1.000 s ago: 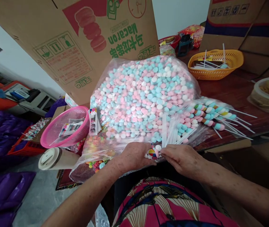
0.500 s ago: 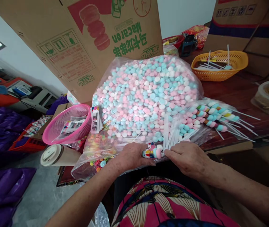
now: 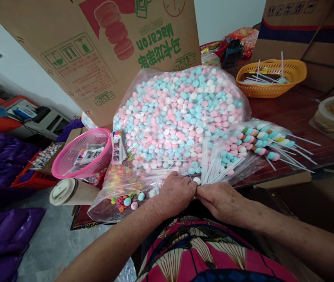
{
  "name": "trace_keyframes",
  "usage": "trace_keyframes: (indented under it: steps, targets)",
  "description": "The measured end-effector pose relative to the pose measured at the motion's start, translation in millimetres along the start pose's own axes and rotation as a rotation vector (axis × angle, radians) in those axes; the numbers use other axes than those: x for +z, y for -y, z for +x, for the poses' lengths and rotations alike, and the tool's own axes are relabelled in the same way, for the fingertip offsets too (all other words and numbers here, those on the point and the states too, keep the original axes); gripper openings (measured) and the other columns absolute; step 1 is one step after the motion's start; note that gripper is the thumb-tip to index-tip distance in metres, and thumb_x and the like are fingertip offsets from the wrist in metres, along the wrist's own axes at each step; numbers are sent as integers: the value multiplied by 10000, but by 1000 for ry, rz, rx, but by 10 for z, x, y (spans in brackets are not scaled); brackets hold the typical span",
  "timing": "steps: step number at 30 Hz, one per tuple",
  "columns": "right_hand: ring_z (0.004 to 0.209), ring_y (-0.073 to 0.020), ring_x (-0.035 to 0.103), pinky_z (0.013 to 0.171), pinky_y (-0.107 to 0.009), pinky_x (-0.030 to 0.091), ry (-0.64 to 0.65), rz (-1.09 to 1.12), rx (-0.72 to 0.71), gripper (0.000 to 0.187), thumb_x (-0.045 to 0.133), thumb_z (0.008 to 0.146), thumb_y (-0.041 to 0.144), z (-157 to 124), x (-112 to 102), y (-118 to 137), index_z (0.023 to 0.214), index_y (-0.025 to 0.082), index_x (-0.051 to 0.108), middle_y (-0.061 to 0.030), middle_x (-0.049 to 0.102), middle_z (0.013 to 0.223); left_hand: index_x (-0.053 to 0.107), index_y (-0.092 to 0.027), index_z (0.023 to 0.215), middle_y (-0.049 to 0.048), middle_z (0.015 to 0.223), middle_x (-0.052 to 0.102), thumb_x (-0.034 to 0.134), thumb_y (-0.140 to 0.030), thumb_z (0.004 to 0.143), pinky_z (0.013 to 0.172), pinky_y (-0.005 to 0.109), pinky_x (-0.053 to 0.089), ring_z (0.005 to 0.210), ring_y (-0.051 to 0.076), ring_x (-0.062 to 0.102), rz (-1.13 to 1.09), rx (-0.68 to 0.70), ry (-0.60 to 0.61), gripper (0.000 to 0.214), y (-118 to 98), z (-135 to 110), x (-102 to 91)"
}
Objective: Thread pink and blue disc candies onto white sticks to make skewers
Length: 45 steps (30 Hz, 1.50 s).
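Note:
My left hand [image 3: 178,192] is closed, fingers curled over a wrapped candy skewer [image 3: 154,192], of which only a small end shows beyond the wrist side. My right hand [image 3: 225,203] meets it, closed, its fingertips against the left hand's fingers at the stick end; the stick itself is hidden. Just beyond both hands lies a big clear bag of pink, blue and white candies [image 3: 181,105]. Loose white sticks [image 3: 214,166] lie on the bag beside my right hand. Colourful ring candies [image 3: 123,200] and a few round ones sit left of my left hand.
Finished candy skewers [image 3: 261,139] lie at the right. A pink basket [image 3: 108,156] with small packets and a lidded cup [image 3: 73,192] stand left. Behind are a large carton [image 3: 96,51], a yellow basket [image 3: 272,90] and a plastic tub [image 3: 325,121].
My left hand has turned over the candy skewer, hiding its colourful wrapper, and shifted right. My right hand has moved slightly left and down, so the two hands now touch.

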State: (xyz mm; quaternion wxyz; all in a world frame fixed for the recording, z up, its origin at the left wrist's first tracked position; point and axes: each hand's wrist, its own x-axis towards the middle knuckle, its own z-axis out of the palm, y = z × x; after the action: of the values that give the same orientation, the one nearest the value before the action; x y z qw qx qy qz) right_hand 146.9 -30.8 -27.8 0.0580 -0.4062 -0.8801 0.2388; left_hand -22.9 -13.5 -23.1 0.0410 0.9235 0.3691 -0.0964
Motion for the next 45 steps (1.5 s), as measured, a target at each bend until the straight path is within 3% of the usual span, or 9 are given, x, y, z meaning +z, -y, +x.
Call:
trace_keyframes:
  steps: [2, 6, 10, 17, 21, 27, 36, 42, 45]
  targets:
    - [631, -142, 572, 543, -251, 280, -15, 13, 18, 208, 416, 868, 153, 36, 28, -25, 764, 156, 596, -45, 652, 707, 578, -141, 1011, 97, 900, 681, 502, -266, 847, 778, 379, 418, 856, 244, 629, -84, -46, 33, 220, 7, 7, -33]
    - [582, -139, 520, 537, -270, 258, -218, -129, -211, 221, 398, 861, 125, 17, 107, -171, 827, 153, 615, -38, 618, 666, 266, -170, 1396, 96, 1069, 665, 684, -546, 676, 784, 329, 439, 944, 249, 613, -390, -103, 178, 913, 242, -67, -243]
    - [583, -157, 490, 565, -297, 255, -437, -328, -409, 256, 376, 857, 90, -56, 128, -289, 896, 139, 624, -42, 586, 622, 574, -212, 1134, 25, 962, 691, 702, -490, 683, 692, 239, 432, 850, 188, 626, -527, -23, 424, 545, 450, -141, -368]
    - [581, -116, 471, 556, -233, 311, -166, 235, -76, 300, 351, 916, 223, -135, 85, -258, 730, 156, 577, -14, 567, 642, 614, -192, 930, 63, 870, 688, 576, -443, 780, 669, 322, 426, 811, 256, 634, -104, -256, 152, 295, 296, -132, -227]
    - [600, -111, 443, 550, -212, 341, -49, 589, 57, 350, 366, 919, 363, -149, 53, -252, 754, 153, 593, 15, 508, 620, 585, -159, 954, 99, 885, 678, 564, -438, 804, 740, 373, 423, 863, 285, 629, 41, -219, 89, 317, 276, -156, -197]
    - [604, -109, 436, 547, -212, 335, 21, 648, 39, 341, 389, 901, 371, -108, -1, -263, 744, 149, 596, 23, 489, 609, 568, -172, 949, 82, 862, 677, 497, -589, 812, 736, 361, 412, 843, 259, 632, 9, -132, 78, 445, 249, -145, -153]
    - [578, -159, 532, 527, -271, 251, -189, -248, -176, 224, 444, 745, 53, -89, 37, -73, 859, 133, 618, -63, 630, 681, 586, -170, 917, 73, 809, 681, 467, -575, 828, 717, 348, 420, 804, 246, 641, -37, -103, 61, 431, 204, -39, -101]
    - [606, -171, 564, 514, -280, 216, -106, -270, -159, 178, 475, 781, 86, 64, 110, -10, 876, 132, 618, -69, 651, 709, 585, -177, 959, 67, 882, 690, 518, -442, 822, 742, 357, 443, 840, 254, 645, -144, -81, 112, 305, 106, 30, 24]
    - [645, -171, 578, 523, -275, 222, -52, -215, -127, 150, 480, 820, 133, 98, 69, -61, 884, 140, 615, -68, 663, 760, 415, -193, 1273, 75, 995, 679, 612, -551, 734, 758, 347, 458, 921, 268, 632, -270, -152, 118, 676, 175, -38, -42]
